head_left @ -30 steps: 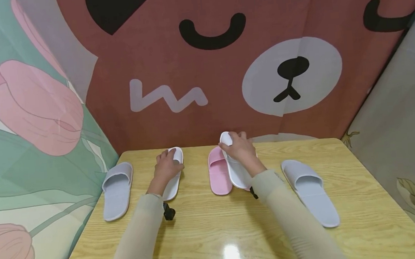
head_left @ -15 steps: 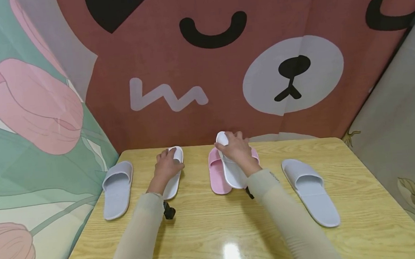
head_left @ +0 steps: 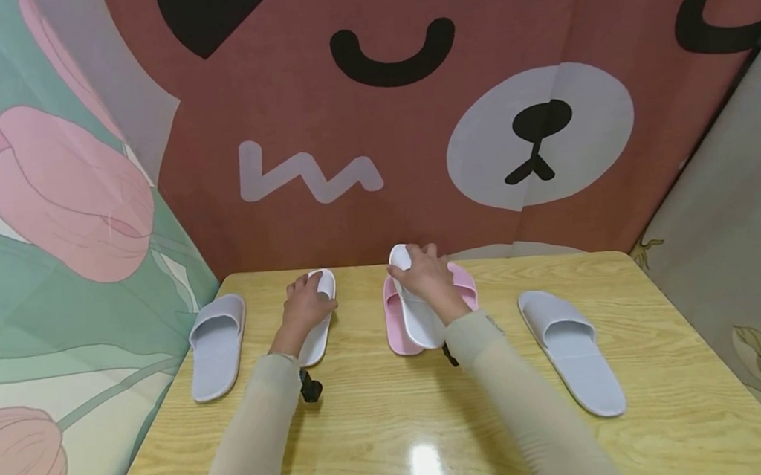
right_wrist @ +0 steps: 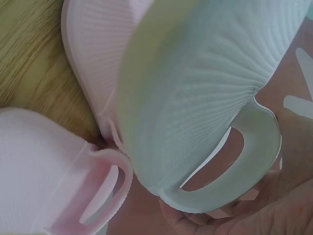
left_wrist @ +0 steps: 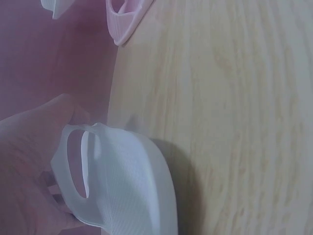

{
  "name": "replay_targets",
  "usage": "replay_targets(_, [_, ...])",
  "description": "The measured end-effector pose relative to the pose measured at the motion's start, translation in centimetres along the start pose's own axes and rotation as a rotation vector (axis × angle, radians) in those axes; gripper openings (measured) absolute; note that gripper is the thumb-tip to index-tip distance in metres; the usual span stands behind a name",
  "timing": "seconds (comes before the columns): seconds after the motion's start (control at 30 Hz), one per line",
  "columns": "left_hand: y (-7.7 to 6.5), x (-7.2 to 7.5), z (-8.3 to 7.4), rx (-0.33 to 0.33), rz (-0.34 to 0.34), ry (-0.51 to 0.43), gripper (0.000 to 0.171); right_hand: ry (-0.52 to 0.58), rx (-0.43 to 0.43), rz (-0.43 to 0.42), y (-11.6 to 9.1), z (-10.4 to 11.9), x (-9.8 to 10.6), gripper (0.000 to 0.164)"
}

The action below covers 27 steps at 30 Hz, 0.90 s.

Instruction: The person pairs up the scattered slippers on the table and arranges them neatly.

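My left hand (head_left: 305, 305) grips a white slipper (head_left: 317, 347) at its strap, near the table's back edge. The left wrist view has the fingers round the open toe of this white slipper (left_wrist: 127, 171), which lies close over the wood. A second white slipper (head_left: 419, 325) is held by my right hand (head_left: 427, 274) at the strap end, raised and slightly tilted. It overlaps a left pink slipper (head_left: 397, 331) and a right pink slipper (head_left: 467, 283), which lie side by side. In the right wrist view, the fingers curl under the strap of the white slipper (right_wrist: 205, 73).
A pale grey slipper (head_left: 217, 362) lies at the table's left edge, and another grey slipper (head_left: 581, 363) slants on the right. Behind the wooden table (head_left: 368, 425) hangs a cloth backdrop (head_left: 286, 230) with a bear print.
My right hand has shifted left with its white slipper, covering more of the left pink slipper and baring more of the right one. The left hand holds still.
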State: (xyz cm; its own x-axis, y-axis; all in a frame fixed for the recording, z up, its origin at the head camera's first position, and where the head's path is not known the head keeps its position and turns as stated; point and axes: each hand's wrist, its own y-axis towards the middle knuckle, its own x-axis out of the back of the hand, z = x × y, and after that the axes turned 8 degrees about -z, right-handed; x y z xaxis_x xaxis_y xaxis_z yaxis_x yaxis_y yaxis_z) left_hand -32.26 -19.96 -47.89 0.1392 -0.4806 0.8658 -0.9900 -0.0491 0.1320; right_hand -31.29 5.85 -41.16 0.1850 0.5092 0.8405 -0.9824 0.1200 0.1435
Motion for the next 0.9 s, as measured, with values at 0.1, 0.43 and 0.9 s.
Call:
replay_targets(0.1, [0.1,0.1,0.1,0.002,-0.004,0.001,0.077,-0.004,0.008,0.006,-0.1,0.4,-0.2,0.076])
replay_targets(0.43, [0.1,0.2,0.0,-0.001,0.0,-0.007,0.076,-0.003,-0.003,0.022,-0.1,1.3,-0.9,0.078])
replay_targets(0.9, [0.2,0.2,0.1,-0.01,-0.009,0.015,0.076,-0.041,-0.014,0.026,0.2,2.5,-1.8,0.079])
